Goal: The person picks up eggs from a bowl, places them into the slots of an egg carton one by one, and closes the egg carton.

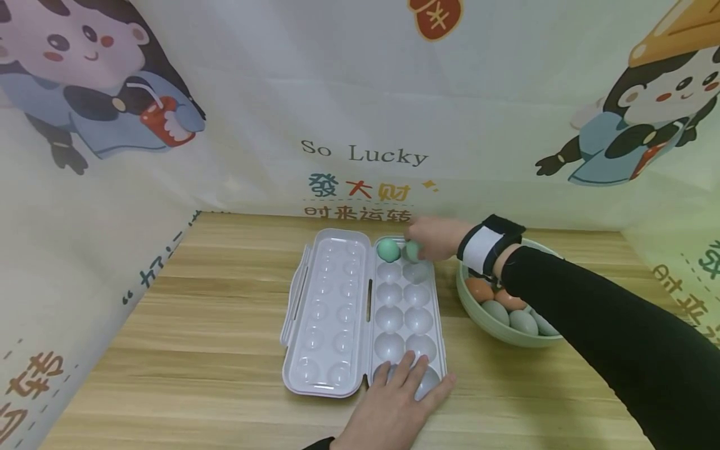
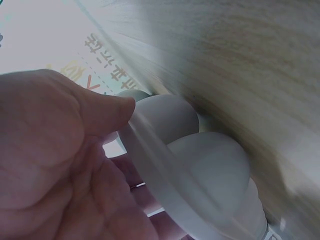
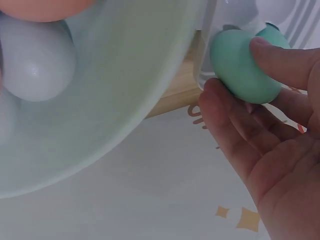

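Head view takes in, as the largest thing, a pale fabric backdrop (image 1: 495, 125) printed with cartoon figures and lettering that includes "So Lucky". Before it spreads a light wood-grain desk (image 1: 225, 312). On the desk, near the middle, lies a whitish plastic egg carton (image 1: 369, 337), its dimpled lid (image 1: 332, 312) folded out to the left and its rounded cups in two columns on the right. Just beside the carton, to its right, stands a round pale-green bowl (image 1: 509, 339) holding orange-brown eggs (image 1: 480, 289) and pale grey-green eggs (image 1: 523, 322). A black sleeve (image 1: 607, 337) and a black-and-white wrist strap (image 1: 489, 247) reach across over the bowl.

Left grip (image 1: 394, 406), a bare hand, holds the near end of the carton, thumb against the rim and fingers over the last cups. Right grip (image 1: 435, 239), also bare, pinches a smooth mint-green egg (image 3: 242, 67) between thumb and fingers at the far right cup; whether it touches the cup cannot be told. A second green egg (image 1: 389, 250) sits in the far left cup, right next to it.
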Available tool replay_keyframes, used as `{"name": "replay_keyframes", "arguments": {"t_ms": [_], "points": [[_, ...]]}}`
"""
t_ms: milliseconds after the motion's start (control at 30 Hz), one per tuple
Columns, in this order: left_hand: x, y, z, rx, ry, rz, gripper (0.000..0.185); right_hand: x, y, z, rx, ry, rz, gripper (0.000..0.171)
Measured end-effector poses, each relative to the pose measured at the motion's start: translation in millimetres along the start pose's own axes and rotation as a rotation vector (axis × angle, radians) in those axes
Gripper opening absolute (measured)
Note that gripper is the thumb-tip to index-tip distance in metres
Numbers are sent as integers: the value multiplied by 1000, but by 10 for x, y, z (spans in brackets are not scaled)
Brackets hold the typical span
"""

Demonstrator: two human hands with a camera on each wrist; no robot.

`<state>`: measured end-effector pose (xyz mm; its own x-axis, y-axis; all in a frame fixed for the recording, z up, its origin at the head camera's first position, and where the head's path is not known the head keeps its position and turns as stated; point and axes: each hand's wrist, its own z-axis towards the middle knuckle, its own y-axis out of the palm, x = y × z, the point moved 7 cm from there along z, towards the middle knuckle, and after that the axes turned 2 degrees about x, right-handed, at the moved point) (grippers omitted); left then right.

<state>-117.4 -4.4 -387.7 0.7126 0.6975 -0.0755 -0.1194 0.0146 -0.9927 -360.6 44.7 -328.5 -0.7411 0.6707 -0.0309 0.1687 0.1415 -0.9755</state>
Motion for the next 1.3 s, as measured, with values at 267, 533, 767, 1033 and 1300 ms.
{"name": "replay_keyframes", "arguments": {"t_ms": [267, 533, 767, 1033, 1300], "points": [[-1, -3, -8, 5, 10, 4, 94, -26, 3, 5, -4, 27, -34, 35], [6, 9, -6, 6, 7, 8, 94, -58, 15, 27, 9, 16, -70, 34], [7, 9, -8, 16, 4, 13, 90, -72, 43, 65, 27, -12, -102, 27], [2, 12, 2, -3, 3, -1, 92, -94, 58, 101, 7, 10, -145, 24], [0, 12, 7, -35, -6, -21, 93, -86, 129, 168, 51, -26, -199, 19]]}}
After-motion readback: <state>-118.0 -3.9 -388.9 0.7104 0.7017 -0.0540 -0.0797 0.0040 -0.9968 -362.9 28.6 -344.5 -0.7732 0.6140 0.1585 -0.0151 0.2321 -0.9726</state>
